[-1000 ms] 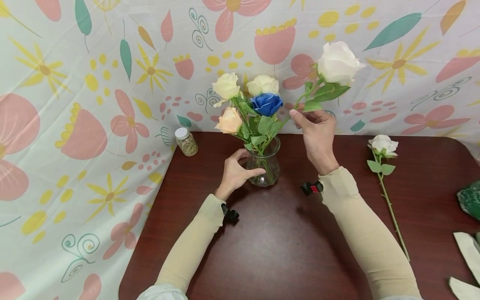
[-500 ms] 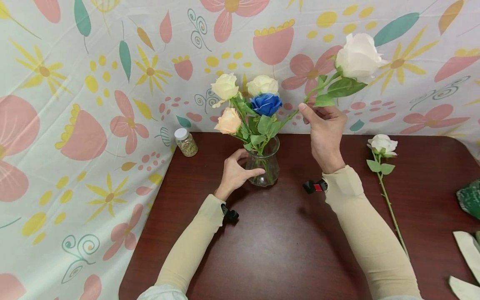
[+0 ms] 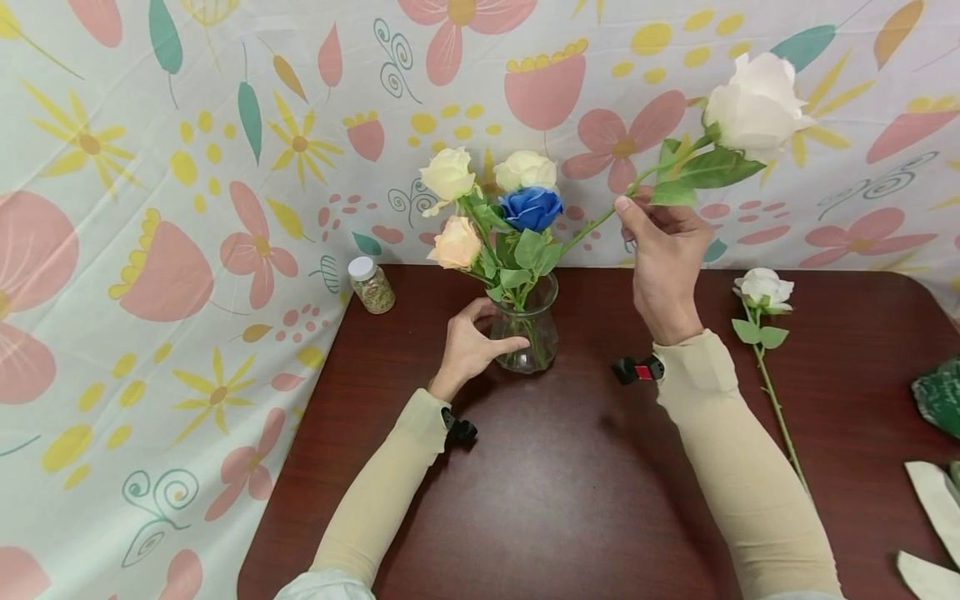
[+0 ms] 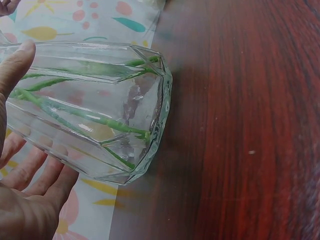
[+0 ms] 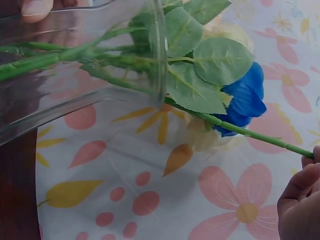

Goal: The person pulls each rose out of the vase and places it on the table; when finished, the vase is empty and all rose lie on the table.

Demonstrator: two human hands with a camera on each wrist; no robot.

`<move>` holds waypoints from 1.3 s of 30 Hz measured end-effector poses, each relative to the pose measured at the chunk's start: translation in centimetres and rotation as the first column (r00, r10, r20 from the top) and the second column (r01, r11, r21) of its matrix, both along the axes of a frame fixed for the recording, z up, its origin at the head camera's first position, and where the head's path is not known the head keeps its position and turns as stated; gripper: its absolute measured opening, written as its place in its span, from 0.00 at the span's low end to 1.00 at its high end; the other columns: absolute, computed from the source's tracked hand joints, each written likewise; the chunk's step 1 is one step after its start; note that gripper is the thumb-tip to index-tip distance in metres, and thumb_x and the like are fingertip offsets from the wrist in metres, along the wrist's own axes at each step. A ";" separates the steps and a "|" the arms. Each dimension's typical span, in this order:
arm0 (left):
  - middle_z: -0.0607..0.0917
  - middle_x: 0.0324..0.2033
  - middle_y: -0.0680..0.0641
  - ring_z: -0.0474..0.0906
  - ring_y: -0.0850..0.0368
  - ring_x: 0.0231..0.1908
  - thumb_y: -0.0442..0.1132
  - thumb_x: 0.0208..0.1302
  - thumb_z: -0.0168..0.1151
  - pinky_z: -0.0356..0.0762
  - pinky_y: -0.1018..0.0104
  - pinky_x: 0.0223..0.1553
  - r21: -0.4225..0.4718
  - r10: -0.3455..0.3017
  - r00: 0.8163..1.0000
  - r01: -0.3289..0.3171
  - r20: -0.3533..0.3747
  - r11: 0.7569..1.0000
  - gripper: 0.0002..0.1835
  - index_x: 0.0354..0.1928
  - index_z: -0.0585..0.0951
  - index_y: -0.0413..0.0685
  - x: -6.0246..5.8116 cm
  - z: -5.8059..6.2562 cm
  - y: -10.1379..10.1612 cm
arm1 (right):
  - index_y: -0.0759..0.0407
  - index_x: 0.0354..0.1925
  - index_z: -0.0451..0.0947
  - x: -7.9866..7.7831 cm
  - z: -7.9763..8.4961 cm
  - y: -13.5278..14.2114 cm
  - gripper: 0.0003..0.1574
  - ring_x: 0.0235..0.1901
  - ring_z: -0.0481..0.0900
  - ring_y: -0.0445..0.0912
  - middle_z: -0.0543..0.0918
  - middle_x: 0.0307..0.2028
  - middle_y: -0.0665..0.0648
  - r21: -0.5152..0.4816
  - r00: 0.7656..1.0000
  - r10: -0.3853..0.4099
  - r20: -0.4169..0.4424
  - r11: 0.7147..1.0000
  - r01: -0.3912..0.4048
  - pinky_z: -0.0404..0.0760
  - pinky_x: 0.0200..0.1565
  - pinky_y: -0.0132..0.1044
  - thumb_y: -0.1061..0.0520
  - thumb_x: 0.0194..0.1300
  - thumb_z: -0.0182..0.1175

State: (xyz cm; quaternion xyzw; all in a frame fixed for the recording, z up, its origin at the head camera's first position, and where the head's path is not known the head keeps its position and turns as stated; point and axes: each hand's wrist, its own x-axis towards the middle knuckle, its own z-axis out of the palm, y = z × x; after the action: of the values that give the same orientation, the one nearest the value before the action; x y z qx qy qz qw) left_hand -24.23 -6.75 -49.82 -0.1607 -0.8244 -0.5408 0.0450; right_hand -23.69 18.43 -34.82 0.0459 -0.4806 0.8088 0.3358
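My left hand (image 3: pixel 471 346) holds the clear glass vase (image 3: pixel 542 343) from its left side, thumb across the front and fingers behind. Green stem ends (image 4: pixel 120 125) show through its faceted wall in the left wrist view. Standing in the vase are a blue rose (image 3: pixel 532 207), a peach rose (image 3: pixel 456 242) and two cream roses (image 3: pixel 447 173). Thumb and fingers of my right hand (image 3: pixel 670 267) pinch the stem of a large white rose (image 3: pixel 753 107), below its leaves. That stem slants down leftward over the vase rim, its lower part inside the glass.
Another white rose (image 3: pixel 763 290) lies on the dark wooden table (image 3: pixel 525 500) at the right. A small white-capped jar (image 3: pixel 372 287) stands at the back left. Green items (image 3: pixel 937 398) sit at the right edge. A floral cloth (image 3: pixel 247 250) hangs behind and to the left.
My right hand and the white rose have moved right, the bloom also rising and tilting further outward. More bare stem shows between vase and fingers. My left hand and the vase have stayed in place.
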 end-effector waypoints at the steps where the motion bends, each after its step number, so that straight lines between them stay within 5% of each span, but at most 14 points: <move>1: 0.90 0.56 0.43 0.87 0.46 0.60 0.46 0.51 0.90 0.89 0.51 0.66 0.000 0.000 1.000 0.000 0.002 1.000 0.36 0.62 0.85 0.48 0.0 0.0 0.0 | 0.67 0.36 0.91 0.0 0.1 0.1 0.02 0.24 0.77 0.43 0.91 0.31 0.53 -0.006 1.000 -0.004 -0.004 1.000 0.004 0.78 0.32 0.32 0.71 0.65 0.74; 14: 0.90 0.57 0.43 0.87 0.46 0.60 0.47 0.51 0.90 0.89 0.50 0.65 0.000 -0.002 1.000 0.002 0.005 1.000 0.36 0.61 0.85 0.49 0.2 -0.1 0.0 | 0.67 0.23 0.85 0.3 1.3 1.1 0.13 0.24 0.75 0.45 0.87 0.28 0.56 -0.134 0.995 -0.055 -0.080 0.990 0.044 0.78 0.30 0.32 0.77 0.61 0.72; 24: 0.90 0.55 0.42 0.88 0.45 0.59 0.45 0.52 0.90 0.90 0.51 0.64 0.011 -0.006 1.000 0.005 0.002 1.000 0.35 0.61 0.85 0.48 0.1 -0.1 -0.1 | 0.74 0.33 0.87 0.8 1.8 2.7 0.03 0.23 0.75 0.46 0.90 0.34 0.57 -0.148 0.991 -0.059 -0.123 0.988 0.041 0.78 0.30 0.31 0.76 0.64 0.71; 39: 0.89 0.56 0.41 0.87 0.43 0.60 0.44 0.52 0.90 0.90 0.52 0.65 0.035 -0.023 1.000 0.024 -0.008 0.999 0.35 0.61 0.84 0.46 -0.2 -0.1 -0.1 | 0.79 0.39 0.86 1.4 3.2 5.4 0.10 0.19 0.76 0.48 0.88 0.25 0.61 -0.250 0.992 -0.101 -0.075 0.965 0.080 0.77 0.28 0.33 0.77 0.57 0.76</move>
State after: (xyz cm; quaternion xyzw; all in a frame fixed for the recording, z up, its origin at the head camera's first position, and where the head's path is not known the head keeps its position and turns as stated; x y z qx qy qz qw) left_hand -24.41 -6.87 -49.93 -0.1715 -0.8126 -0.5552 0.0444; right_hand -22.26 23.80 -31.65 0.0170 -0.3627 0.8433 0.3962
